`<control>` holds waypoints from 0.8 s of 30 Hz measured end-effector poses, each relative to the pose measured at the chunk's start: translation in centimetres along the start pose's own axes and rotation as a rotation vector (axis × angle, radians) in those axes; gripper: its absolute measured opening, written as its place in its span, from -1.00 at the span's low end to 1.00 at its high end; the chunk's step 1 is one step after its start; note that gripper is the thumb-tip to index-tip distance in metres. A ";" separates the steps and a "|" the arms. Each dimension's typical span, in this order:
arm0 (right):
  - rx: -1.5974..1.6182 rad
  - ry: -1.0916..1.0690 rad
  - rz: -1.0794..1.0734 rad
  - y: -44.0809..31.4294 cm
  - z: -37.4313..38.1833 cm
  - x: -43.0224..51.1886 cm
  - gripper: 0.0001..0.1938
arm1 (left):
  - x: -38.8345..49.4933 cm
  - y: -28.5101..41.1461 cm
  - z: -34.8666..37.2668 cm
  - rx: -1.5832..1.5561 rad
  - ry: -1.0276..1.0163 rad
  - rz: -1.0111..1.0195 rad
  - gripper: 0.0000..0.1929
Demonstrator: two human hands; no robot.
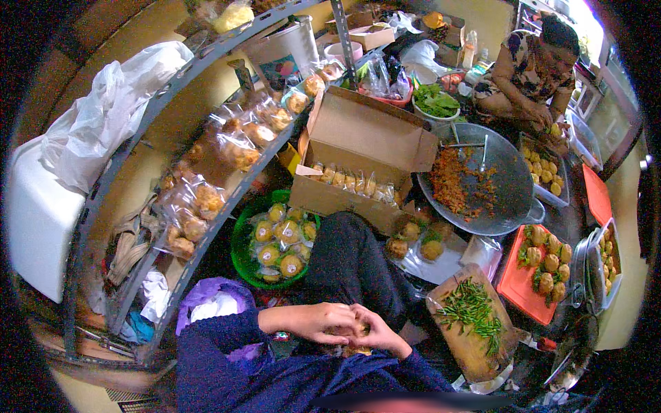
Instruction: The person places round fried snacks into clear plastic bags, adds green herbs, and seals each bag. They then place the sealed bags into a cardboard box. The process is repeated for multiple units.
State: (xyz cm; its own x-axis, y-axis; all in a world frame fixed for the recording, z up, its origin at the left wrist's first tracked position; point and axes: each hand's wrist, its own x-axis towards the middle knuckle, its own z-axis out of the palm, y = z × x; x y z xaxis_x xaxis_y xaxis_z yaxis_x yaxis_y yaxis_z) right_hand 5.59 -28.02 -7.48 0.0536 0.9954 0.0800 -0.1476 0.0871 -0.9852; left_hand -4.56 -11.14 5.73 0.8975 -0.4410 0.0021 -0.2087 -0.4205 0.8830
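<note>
My left hand (328, 321) and my right hand (376, 333) meet over my lap. Between their curled fingers is a small brownish food item (356, 338), mostly hidden, with a bit of green at its top. Just beyond my knee stands a green plastic basket (240, 258) of round, golden, wrapped snacks (287, 231) with round stickers. To the right, several similar unwrapped snacks (431, 250) with green leaves lie on clear plastic sheets (439, 268). Nearby, green chillies (472, 304) cover part of a wooden board (465, 361).
An open cardboard box (351, 211) holds wrapped snacks. A large metal wok (508, 175) contains orange-brown filling. Stuffed snacks stand on an orange lid (532, 304). A metal shelf rack (227, 199) with bagged snacks runs along the left. Another person (537, 77) sits at upper right, handling a round snack.
</note>
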 end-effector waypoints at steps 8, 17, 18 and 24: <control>0.149 0.186 0.027 -0.4 1.0 -1.4 -0.63 | -10.8 0.9 -16.0 1.164 0.770 -0.615 -0.24; 0.152 0.198 0.039 0.6 1.1 -1.6 -0.60 | -25.0 -4.8 -25.2 0.893 1.005 -1.275 -0.10; 0.125 0.212 0.005 0.4 1.0 -1.6 -0.59 | -25.4 -5.2 -25.4 1.044 1.014 -1.170 -0.37; 0.252 0.095 0.142 -1.4 0.2 -2.1 -0.40 | -26.2 -6.7 -25.9 0.899 0.953 -0.957 -0.65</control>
State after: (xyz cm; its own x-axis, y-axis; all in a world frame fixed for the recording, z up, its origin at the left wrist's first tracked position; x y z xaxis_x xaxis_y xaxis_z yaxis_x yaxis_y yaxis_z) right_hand 5.51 -30.27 -6.24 0.1050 0.9910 -0.0825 -0.4000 -0.0339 -0.9159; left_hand -16.57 23.78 11.95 0.6568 0.7215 0.2191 0.6971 -0.6918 0.1883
